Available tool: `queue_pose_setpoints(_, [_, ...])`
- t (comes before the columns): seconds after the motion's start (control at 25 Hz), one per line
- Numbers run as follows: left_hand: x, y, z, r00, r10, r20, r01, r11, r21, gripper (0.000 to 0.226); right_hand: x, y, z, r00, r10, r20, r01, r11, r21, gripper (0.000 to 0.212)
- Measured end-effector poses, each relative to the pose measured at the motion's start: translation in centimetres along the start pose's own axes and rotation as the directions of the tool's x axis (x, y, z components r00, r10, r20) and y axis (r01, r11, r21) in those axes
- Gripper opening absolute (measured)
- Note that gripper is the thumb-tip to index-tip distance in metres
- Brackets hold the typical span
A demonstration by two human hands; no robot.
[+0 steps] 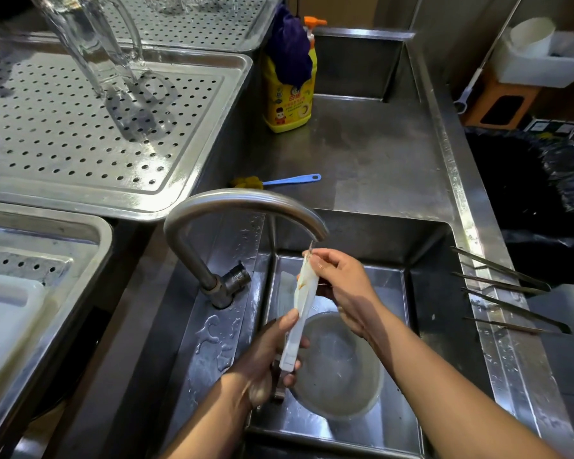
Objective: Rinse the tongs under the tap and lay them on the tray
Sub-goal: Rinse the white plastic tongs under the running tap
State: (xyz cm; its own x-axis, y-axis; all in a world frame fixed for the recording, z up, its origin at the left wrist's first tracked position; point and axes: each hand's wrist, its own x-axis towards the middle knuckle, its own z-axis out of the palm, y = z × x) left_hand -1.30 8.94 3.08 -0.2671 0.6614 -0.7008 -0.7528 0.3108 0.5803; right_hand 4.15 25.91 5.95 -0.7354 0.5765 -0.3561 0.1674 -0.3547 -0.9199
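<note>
A yellow detergent bottle (290, 101) with an orange pump stands on the steel desk (378, 154), with a dark blue cloth (289, 51) draped over it. A blue-handled brush (275, 182) with a yellow head lies nearby. A round translucent bowl (338, 376) sits in the sink (434, 293), and a black bin bag (527, 200) lies beyond the desk's right edge.

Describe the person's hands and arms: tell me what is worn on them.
Nothing is worn. The left hand and right hand have no gloves, and no ring, watch or bracelet shows. The left forearm and right forearm are uncovered right to the frame edge; no sleeve is in view.
</note>
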Motion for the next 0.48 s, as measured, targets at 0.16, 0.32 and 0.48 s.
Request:
queue_pose_setpoints(0.16, [0.2, -0.3, 0.0, 0.996, 0.069, -0.051, -0.068, 0.998, 0.017, 0.068, -0.2, 0.1, 0.1, 0.999, -0.028, 0.042, 0.027, 0.999, 0.017, 0.024])
queue_pose_setpoints(0.32, [1.3, -0.6, 0.5, 0.940, 0.289, -0.180, -0.248, 0.943, 0.222, 0.053, 0.0, 0.4, 0.7, 0.997, -0.055, -0.056, 0.053, 0.998, -0.036, 0.010])
queue_pose_setpoints(0.48, [1.3, -0.3, 0.6, 0.964, 0.241, -0.114, -0.211, 0.951, 0.227, 0.045, -0.6, 1.4, 0.7, 0.995, -0.093, 0.021, 0.095, 0.992, -0.084, 0.035])
